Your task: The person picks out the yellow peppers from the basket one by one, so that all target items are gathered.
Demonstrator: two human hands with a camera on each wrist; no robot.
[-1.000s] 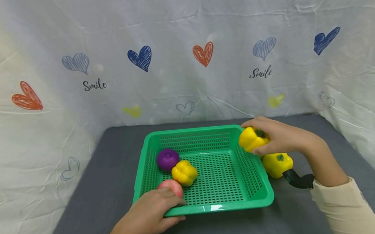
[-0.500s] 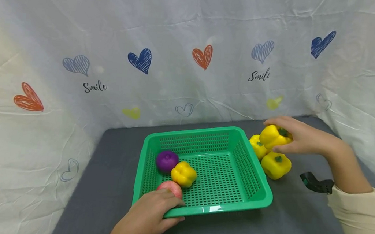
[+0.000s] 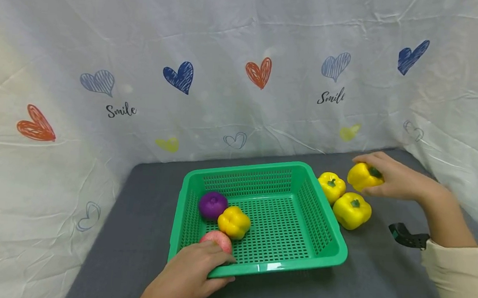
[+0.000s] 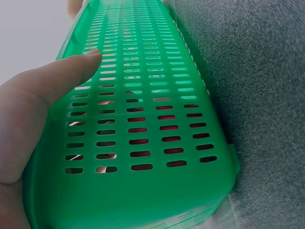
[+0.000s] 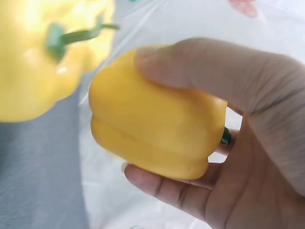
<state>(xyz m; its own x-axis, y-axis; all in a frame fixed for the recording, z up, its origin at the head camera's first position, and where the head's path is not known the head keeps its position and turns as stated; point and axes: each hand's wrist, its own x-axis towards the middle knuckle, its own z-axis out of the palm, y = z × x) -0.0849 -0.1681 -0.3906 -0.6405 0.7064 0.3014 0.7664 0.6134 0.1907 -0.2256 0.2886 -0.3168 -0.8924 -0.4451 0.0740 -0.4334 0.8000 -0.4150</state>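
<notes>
Gripping a yellow bell pepper [image 3: 363, 177], the right hand [image 3: 398, 178] is positioned toward the far right corner of the grey table [image 3: 150, 207], to the right of the green basket [image 3: 316, 262]. The right wrist view confirms the hold: thumb along one side, fingers curled against the opposite side, pepper pinched between them, its green stem directed at the palm. Clearance between this pepper and the table cannot be determined.

Two further peppers are recorded just outside the basket's right edge: a farther pepper [image 3: 331, 186] near the basket's far right corner and a nearer pepper [image 3: 352, 211] close in front of it.

The left hand [image 3: 196, 269] clasps the basket's near edge toward its left end, thumb against the outer wall, fingers over the rim. Contact between these fingers and the adjacent pink fruit [image 3: 218, 239] cannot be confirmed.

Basket contents lie toward its left edge: the pink fruit by the near left corner, partly hidden; a purple fruit [image 3: 213, 206] near the left wall; an inside pepper [image 3: 234, 222] between and slightly right of these.

A black device [image 3: 407, 235] sits at the cuff of the beige right sleeve [image 3: 456, 278].
</notes>
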